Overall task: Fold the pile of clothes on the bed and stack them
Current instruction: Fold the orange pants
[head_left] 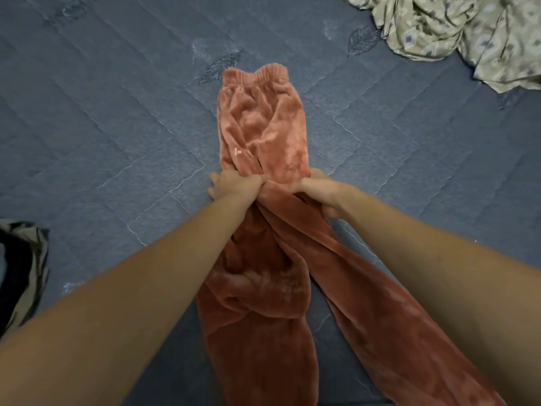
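A pair of rust-pink velvet trousers [263, 130] lies lengthwise on the blue quilted bed [117, 127], waistband at the far end, both legs trailing toward me. My left hand [234, 184] grips the fabric at the left side of the crotch area. My right hand [319, 189] grips it at the right side, close beside the left hand. The cloth bunches between the two hands. The two legs spread apart below my forearms and run out of the bottom of the view.
A crumpled beige patterned garment [468, 33] lies at the far right corner of the bed. A dark and tan patterned cloth [20, 265] sits at the left edge. Bare quilt surrounds the trousers.
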Tool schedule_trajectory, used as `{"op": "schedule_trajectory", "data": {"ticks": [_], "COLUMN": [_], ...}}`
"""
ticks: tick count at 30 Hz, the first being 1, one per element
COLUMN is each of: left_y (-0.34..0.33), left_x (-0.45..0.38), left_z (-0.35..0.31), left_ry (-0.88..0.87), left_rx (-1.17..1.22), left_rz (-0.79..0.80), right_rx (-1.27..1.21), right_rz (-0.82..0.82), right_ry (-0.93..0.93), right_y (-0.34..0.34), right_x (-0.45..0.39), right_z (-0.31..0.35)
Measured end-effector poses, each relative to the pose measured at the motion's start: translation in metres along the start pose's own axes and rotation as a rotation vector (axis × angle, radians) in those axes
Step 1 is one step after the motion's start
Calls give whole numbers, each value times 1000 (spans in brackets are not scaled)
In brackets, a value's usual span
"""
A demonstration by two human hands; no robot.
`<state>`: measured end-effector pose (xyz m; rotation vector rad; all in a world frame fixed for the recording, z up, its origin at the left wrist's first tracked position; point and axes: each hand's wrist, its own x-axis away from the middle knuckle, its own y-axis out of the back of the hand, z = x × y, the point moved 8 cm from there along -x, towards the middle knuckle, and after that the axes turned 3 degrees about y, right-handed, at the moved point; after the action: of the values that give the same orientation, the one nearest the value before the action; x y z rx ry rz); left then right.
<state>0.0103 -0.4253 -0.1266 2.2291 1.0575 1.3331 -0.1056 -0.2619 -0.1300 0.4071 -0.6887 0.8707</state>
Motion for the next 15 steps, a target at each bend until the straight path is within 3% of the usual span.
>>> {"op": "schedule_trajectory", "data": {"ticks": [6, 9, 11, 15], "left_y": [18, 24, 20, -8], "left_x": [-11, -7, 0, 22], "left_z": [31, 39, 40, 51], "left_ry": [-70, -70, -59, 52], "left_rx": [322, 414, 445, 429], "left_rz": [66, 23, 11, 203], "right_rx": [-121, -151, -99, 42], "right_rz": [-224, -306, -265, -145], "right_ry": [64, 109, 68, 25], "right_y": [14, 12, 1, -7], "right_x": [12, 14, 15, 22], "right_z": [-8, -12, -20, -19]}}
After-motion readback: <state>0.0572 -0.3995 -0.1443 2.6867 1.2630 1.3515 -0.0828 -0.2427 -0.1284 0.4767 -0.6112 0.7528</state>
